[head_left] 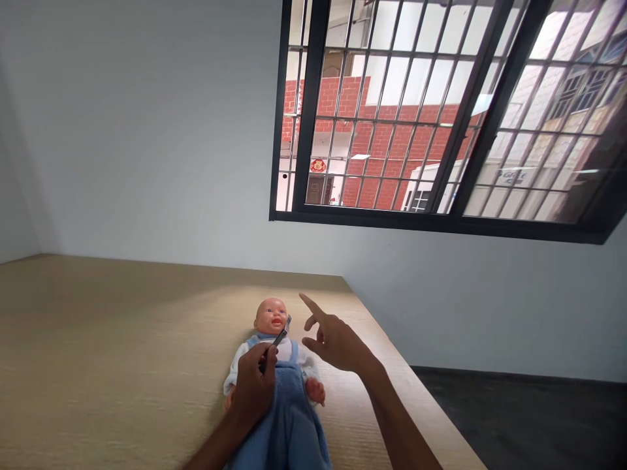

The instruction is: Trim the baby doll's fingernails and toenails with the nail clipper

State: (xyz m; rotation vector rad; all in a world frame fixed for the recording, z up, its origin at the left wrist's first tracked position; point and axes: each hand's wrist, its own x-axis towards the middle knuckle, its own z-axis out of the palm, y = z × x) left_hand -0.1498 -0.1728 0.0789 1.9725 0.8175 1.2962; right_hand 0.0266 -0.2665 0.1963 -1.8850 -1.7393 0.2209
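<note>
A baby doll (271, 316) in a white top and blue overalls (289, 398) lies on its back on the wooden table (122, 339). My left hand (255, 378) rests over the doll's chest, closed around a razor (280, 337) with a slim dark handle. The razor's small head is beside the doll's cheek; whether it touches cannot be made out. To the right of the doll, my right hand (336, 339) is raised with its index finger stretched out and the thumb apart, holding nothing. The doll's lower legs run out of view at the bottom.
The table's right edge (406, 365) slants down past my right forearm, with dark floor (514, 418) beyond it. A pale wall (161, 143) stands behind the table. It holds a black-framed window (377, 215) with metal bars.
</note>
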